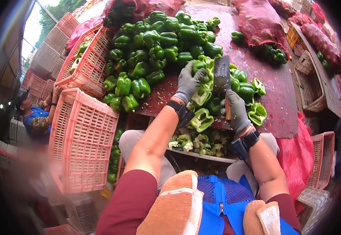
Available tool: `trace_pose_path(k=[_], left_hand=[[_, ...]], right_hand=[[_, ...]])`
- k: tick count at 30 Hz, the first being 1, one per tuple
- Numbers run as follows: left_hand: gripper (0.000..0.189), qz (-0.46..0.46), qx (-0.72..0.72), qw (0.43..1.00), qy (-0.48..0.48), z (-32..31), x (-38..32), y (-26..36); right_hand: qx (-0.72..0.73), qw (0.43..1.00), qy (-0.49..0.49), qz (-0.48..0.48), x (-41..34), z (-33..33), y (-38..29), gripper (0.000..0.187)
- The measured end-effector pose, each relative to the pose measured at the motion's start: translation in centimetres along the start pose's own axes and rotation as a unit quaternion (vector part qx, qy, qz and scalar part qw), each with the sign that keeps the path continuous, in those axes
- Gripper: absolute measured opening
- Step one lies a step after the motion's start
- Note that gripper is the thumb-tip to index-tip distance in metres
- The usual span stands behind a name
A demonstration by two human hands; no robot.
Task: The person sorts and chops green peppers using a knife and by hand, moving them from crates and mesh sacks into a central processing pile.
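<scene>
My left hand [189,80], in a grey glove, has its fingers around a green bell pepper [199,66] near the middle of the red table. Just to the right, my right hand [237,108], gloved too, grips the wooden handle of a cleaver [222,73], its broad dark blade pointing away from me. Cut pepper pieces [201,95] lie between and below the hands. A cut pepper half [257,114] rests to the right of my right hand. Whole green bell peppers [158,44] form a large heap beyond and left of my left hand.
Pink plastic crates [85,144] stand at the left, one holding pepper scraps. Below the table edge, a container [205,156] holds cores and trimmings. Red mesh sacks [260,23] lie at the table's far side. A co-worker [35,117] reaches toward the crates at far left.
</scene>
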State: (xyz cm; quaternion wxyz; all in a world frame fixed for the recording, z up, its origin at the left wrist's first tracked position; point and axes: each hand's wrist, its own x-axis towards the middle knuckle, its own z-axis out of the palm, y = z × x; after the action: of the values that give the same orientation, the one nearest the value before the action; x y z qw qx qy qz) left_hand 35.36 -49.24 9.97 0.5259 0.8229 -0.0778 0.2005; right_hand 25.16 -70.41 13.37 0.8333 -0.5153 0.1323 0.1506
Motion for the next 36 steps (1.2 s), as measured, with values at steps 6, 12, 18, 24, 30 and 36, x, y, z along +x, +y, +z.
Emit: trace_pose_path(k=[6,12,18,24,30,36], left_hand=[[0.052,0.106,0.348,0.926,0.105,-6.7,7.0,-3.1],[0.047,-0.129,0.244,0.957,0.087,-12.5,11.4,-7.4],[0.060,-0.102,0.250,0.960,0.077,-10.0,10.1,-5.9],[0.045,-0.050,0.043,0.997,0.043,-7.0,8.5,-3.5],[0.031,-0.074,-0.223,0.972,-0.025,-1.6,3.3,4.3],[0.045,0.138,0.073,0.987,-0.050,1.9,-0.4,6.0]], right_hand=[[-0.023,0.998,0.009,-0.063,1.1,-0.9,-1.1,0.042],[-0.041,0.993,-0.020,-0.112,2.5,0.5,-1.5,0.037],[-0.070,0.990,-0.018,-0.117,2.9,1.9,-1.1,0.042],[-0.091,0.971,-0.060,-0.212,3.0,1.8,0.0,0.041],[-0.292,0.869,-0.026,-0.399,2.3,2.9,-0.8,0.034],[-0.018,0.992,-0.019,-0.124,4.9,1.4,0.6,0.030]])
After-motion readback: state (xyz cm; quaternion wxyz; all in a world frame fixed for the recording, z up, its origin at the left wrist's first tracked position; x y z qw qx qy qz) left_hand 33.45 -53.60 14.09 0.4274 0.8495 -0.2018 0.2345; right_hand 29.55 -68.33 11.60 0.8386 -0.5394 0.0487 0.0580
